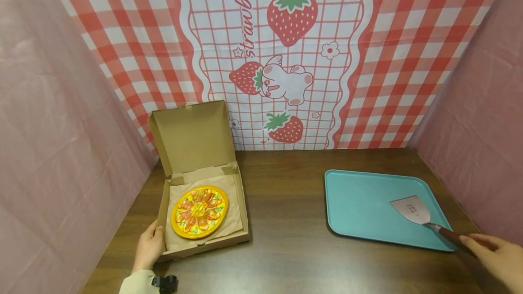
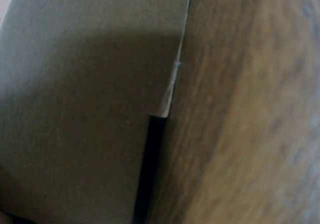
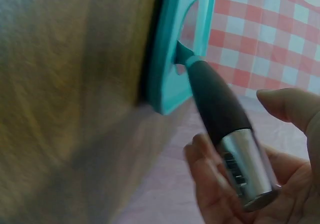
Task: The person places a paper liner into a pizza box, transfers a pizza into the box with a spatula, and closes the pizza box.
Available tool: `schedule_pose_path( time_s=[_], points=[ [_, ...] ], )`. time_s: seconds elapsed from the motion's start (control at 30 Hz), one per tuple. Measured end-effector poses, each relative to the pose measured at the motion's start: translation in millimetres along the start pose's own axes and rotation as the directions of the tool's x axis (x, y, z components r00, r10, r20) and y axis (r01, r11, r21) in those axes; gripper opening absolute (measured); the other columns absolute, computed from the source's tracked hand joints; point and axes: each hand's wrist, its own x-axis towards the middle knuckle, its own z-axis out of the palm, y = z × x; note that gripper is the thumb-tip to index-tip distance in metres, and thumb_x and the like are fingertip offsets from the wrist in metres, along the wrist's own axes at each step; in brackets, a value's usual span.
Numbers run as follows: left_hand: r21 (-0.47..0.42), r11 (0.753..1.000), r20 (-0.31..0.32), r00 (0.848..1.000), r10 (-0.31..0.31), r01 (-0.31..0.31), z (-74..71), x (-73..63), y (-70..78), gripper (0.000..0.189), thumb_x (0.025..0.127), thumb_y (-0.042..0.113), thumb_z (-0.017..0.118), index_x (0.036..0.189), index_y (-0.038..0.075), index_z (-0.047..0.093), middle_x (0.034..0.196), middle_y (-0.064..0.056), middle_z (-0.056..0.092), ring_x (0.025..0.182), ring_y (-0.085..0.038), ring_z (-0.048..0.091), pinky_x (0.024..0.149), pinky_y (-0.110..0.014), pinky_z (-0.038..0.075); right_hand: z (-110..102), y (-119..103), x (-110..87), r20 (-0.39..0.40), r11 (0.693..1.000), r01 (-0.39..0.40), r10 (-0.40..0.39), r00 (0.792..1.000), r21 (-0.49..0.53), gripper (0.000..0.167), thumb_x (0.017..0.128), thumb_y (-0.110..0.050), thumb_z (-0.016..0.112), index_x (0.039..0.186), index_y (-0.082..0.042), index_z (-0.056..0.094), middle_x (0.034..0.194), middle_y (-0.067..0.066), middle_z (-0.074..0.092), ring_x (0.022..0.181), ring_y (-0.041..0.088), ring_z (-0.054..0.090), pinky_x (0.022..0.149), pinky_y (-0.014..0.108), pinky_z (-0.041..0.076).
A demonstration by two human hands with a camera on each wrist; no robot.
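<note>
My left hand [image 1: 148, 247] grips the left wall of an open cardboard pizza box [image 1: 165, 208] near its front corner. Inside, a round pizza with a yellow rim [image 1: 200, 212] lies on brown paper [image 1: 233, 217]. The left wrist view shows the box's cardboard side [image 2: 90, 109] close up; only a sliver of the hand appears there. On the right, a pizza server with a broad metal blade [image 1: 411, 209] lies over a teal tray [image 1: 359, 219]. My right hand [image 1: 500, 255] is at its dark handle [image 3: 217, 99], fingers beneath it and thumb held apart.
A brown wooden table [image 1: 286, 221] carries the box and the tray, with a stretch of tabletop between them. Behind stands a red-checked strawberry cloth [image 1: 286, 67]. Pink cloth [image 1: 73, 126] hangs on both sides. The raised box lid [image 1: 196, 137] leans toward the back cloth.
</note>
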Motion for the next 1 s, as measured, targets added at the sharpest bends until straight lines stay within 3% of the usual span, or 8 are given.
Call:
schedule_pose_path(
  time_s=[0.03, 0.1, 0.2, 0.33, 0.43, 0.57, 0.77, 1.0],
  points=[
    [-0.002, 1.000, 0.000, 1.000, 0.000, 0.000, 0.0, -0.2, 0.2, 0.051, 0.105, 0.015, 0.026, 0.148, -0.011, 0.028, 0.149, -0.036, 0.032, 0.140, -0.051, 0.030, 0.117, -0.061, 0.022, 0, -1, 0.8, -0.025, 0.999, 0.043, -0.043, 0.999, -0.002, 0.068, 0.099, -0.039, 0.051, 0.123, 0.024, 0.046, 0.098, 0.043, 0.062, 0.078, 0.049, 0.061, 0.064, 0.048, 0.054],
    [-0.004, 1.000, -0.001, 1.000, -0.001, 0.001, -0.1, -0.9, 0.6, 0.051, 0.104, 0.015, 0.027, 0.148, -0.011, 0.028, 0.148, -0.036, 0.032, 0.139, -0.051, 0.030, 0.117, -0.061, 0.022, -3, -6, 1.7, -0.072, 0.993, 0.119, -0.120, 0.990, -0.024, 0.064, 0.098, -0.035, 0.054, 0.117, 0.026, 0.048, 0.106, 0.048, 0.056, 0.081, 0.057, 0.059, 0.063, 0.053, 0.053],
    [-0.009, 1.000, -0.003, 1.000, -0.002, 0.002, -0.2, -1.5, 0.7, 0.051, 0.104, 0.015, 0.027, 0.148, -0.011, 0.028, 0.148, -0.036, 0.033, 0.139, -0.052, 0.030, 0.117, -0.061, 0.022, -7, -22, 2.3, -0.133, 0.981, 0.185, -0.191, 0.973, -0.054, 0.060, 0.097, -0.032, 0.056, 0.114, 0.025, 0.051, 0.095, 0.041, 0.063, 0.071, 0.047, 0.063, 0.056, 0.047, 0.051],
    [-0.006, 1.000, -0.002, 1.000, -0.004, 0.004, -0.2, -1.4, 1.1, 0.051, 0.104, 0.015, 0.027, 0.148, -0.011, 0.028, 0.148, -0.036, 0.032, 0.139, -0.052, 0.030, 0.117, -0.061, 0.022, -9, -53, 0.9, -0.107, 0.975, 0.194, -0.206, 0.973, -0.113, 0.061, 0.099, -0.039, 0.053, 0.122, 0.017, 0.052, 0.106, 0.039, 0.062, 0.080, 0.050, 0.063, 0.057, 0.049, 0.049],
    [-0.001, 1.000, -0.001, 1.000, -0.004, 0.004, -0.1, -0.7, 1.3, 0.051, 0.104, 0.015, 0.027, 0.148, -0.011, 0.028, 0.148, -0.036, 0.032, 0.140, -0.052, 0.030, 0.117, -0.061, 0.022, -3, -76, 1.6, -0.095, 0.966, 0.238, -0.247, 0.964, -0.100, 0.060, 0.100, -0.040, 0.051, 0.127, 0.013, 0.053, 0.109, 0.036, 0.064, 0.079, 0.043, 0.065, 0.054, 0.043, 0.048],
    [-0.002, 1.000, 0.001, 1.000, -0.002, 0.002, 0.4, -0.4, 0.6, 0.051, 0.105, 0.015, 0.026, 0.148, -0.011, 0.028, 0.149, -0.035, 0.032, 0.140, -0.051, 0.030, 0.117, -0.061, 0.022, 16, -106, 4.6, -0.055, 0.946, 0.322, -0.323, 0.945, -0.029, 0.060, 0.100, -0.042, 0.051, 0.132, 0.009, 0.053, 0.112, 0.029, 0.066, 0.086, 0.037, 0.067, 0.057, 0.036, 0.049],
    [-0.004, 1.000, 0.001, 1.000, -0.003, 0.003, 0.9, -1.5, -0.1, 0.051, 0.105, 0.016, 0.026, 0.148, -0.011, 0.028, 0.149, -0.035, 0.032, 0.140, -0.051, 0.029, 0.117, -0.061, 0.022, 50, -153, 6.2, 0.027, 0.907, 0.411, -0.415, 0.909, 0.096, 0.064, 0.100, -0.043, 0.052, 0.140, 0.006, 0.046, 0.123, 0.030, 0.061, 0.109, 0.047, 0.059, 0.074, 0.051, 0.054],
    [-0.002, 1.000, -0.010, 1.000, 0.003, -0.003, -0.1, -1.5, 0.2, 0.051, 0.104, 0.015, 0.027, 0.148, -0.010, 0.029, 0.149, -0.035, 0.032, 0.140, -0.051, 0.030, 0.117, -0.061, 0.022, 92, -208, 7.3, 0.043, 0.861, 0.482, -0.494, 0.868, 0.163, 0.057, 0.098, -0.036, 0.058, 0.140, 0.001, 0.049, 0.125, 0.025, 0.063, 0.111, 0.041, 0.062, 0.081, 0.051, 0.055]
  ],
)
